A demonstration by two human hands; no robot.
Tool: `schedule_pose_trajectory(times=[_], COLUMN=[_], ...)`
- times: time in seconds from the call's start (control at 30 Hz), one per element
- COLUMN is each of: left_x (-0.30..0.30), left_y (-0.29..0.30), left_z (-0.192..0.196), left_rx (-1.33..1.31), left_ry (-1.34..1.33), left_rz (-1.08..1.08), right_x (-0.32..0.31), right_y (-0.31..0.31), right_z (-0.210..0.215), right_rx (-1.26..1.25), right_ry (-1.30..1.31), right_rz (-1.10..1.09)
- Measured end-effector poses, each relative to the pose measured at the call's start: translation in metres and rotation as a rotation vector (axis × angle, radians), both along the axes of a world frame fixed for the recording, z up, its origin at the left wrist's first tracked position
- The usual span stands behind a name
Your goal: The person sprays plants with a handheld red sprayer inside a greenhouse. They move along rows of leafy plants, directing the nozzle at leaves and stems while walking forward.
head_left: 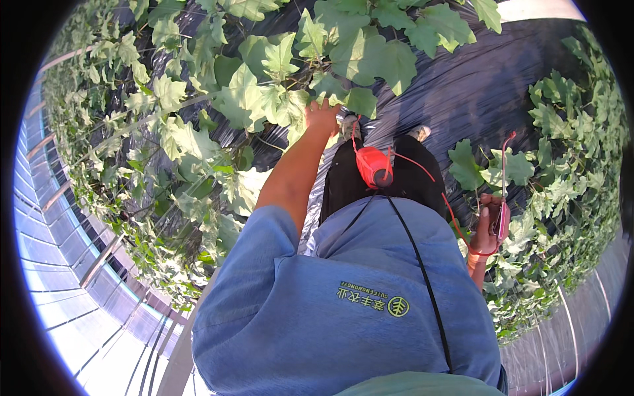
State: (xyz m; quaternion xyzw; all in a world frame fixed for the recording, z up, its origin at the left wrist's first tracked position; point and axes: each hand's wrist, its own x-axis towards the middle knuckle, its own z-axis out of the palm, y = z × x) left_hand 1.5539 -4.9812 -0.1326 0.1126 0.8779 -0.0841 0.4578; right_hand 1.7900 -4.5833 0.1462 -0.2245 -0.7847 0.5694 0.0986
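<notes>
Two hands are seen at work in a greenhouse row: the left hand [321,116] is raised into the broad green leaves [284,99] of a vine, while the right hand [487,231] is kept low at the person's side, closed around a pink hand tool [503,219]. The left hand's fingers are buried among the foliage just above the red pouch [374,166] hung at the waist, so whether they are spread or pinching a stem cannot be told. The right hand's grip is wrapped about the tool, whose thin handle rises above the fist, and a red cord [456,221] is looped from it back toward the pouch. Black ground sheeting [462,92] lies beyond the pouch, with further vines to either side of it.

The step in hand is judged to be the finding of a stem or shoot among the leaves. It would be done well if the leaves were parted gently rather than pulled (the stalks look tender), and if the stem were steadied between the fingers before the tool is brought up from beside the pouch. The cord should be kept free of the vines, since a snag there could tug the plant or the tool.
</notes>
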Motion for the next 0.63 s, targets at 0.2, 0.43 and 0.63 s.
schedule_pose_trajectory(times=[0.2, 0.43, 0.63], left_x=[0.014, 0.057, 0.058], left_y=[-0.027, 0.050, 0.206], left_z=[-0.004, 0.084, 0.199], left_rx=[-0.060, 0.536, 0.912], left_ry=[0.009, -0.022, -0.152], left_rz=[0.183, 0.552, 0.769], right_x=[-0.053, -0.126, -0.156], right_y=[0.050, 0.170, 0.270], right_z=[-0.020, -0.032, -0.041], right_rx=[-0.039, 0.026, -0.009], right_ry=[-0.056, 0.044, -0.006], right_rz=[0.048, 0.163, 0.116])
